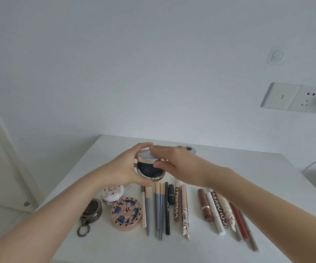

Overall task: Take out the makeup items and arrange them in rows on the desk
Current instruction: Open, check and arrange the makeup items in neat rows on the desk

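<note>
A round silver compact (149,168) with a dark inside hangs above the white desk (248,168), its lid (146,154) tilted up. My left hand (126,168) grips its left side and underside. My right hand (174,162) pinches the lid from the right, fingers over its top. Below on the desk lie a row of grey-and-cream brushes (158,207), a black liner pen (167,209), a black lipstick (171,194), brown tubes (176,202), a pink ornate pen (185,211), a brown lipstick (204,205) and several pencils (239,223).
A pink and blue patterned compact (126,213), a white floral jar (113,192) and a dark pocket mirror with a ring (90,210) sit at the left. A grey cable hole (189,149) is at the desk's back edge. Wall sockets (296,97) are at the right.
</note>
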